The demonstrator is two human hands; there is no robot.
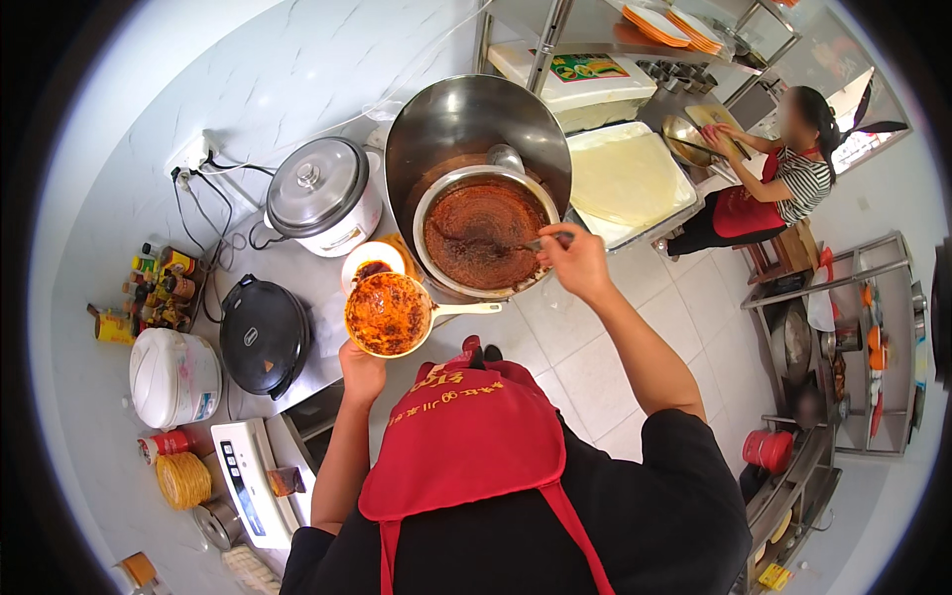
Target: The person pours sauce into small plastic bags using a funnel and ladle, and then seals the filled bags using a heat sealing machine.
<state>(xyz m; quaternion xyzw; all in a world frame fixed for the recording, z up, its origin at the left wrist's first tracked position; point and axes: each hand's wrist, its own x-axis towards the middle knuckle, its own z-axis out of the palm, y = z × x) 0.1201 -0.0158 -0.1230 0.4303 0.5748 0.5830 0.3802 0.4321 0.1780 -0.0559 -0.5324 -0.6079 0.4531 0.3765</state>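
Note:
My right hand [576, 260] is closed around the handle of a metal utensil, whose far end dips into dark red-brown sauce [483, 234] in a steel pot [428, 204]. That pot sits inside a much larger steel pot [465, 104]. With my left hand [362, 372] I hold a light-coloured ladle or small scoop [390, 314] coated with orange-red oily sauce; its handle points right, and my fingers are partly hidden beneath it. Just behind the scoop is a white bowl [370, 256] with dark sauce in it.
A rice cooker [320, 197], a black round electric appliance [264, 338] and seasoning bottles [163, 282] stand at left. Right of the big pot lies a tray of pale sheets [632, 182]. A co-worker in a red apron [747, 212] stands further right. Shelving [855, 349] lines the right side.

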